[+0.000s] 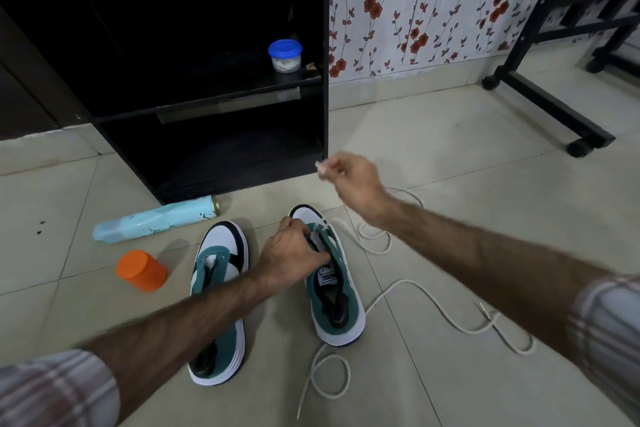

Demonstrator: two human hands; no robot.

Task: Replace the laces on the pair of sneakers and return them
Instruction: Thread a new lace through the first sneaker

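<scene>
Jar (285, 55): blue lid, white stuff inside, on black shelf (242, 87)
Left hand (294, 253): grips right shoe (330, 274)
Right hand (349, 180): pinches lace (377, 243)
Floor (450, 156): pale tiles

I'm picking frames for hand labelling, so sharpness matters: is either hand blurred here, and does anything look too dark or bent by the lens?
Head view: the right hand, raised and pinching a lace tip, is motion-blurred; the left hand on the right sneaker is sharper. Head view: the black shelf unit interior is nearly lost in shadow. Head view: wide-angle distortion bows the floor tile lines and stretches the forearms.
</scene>
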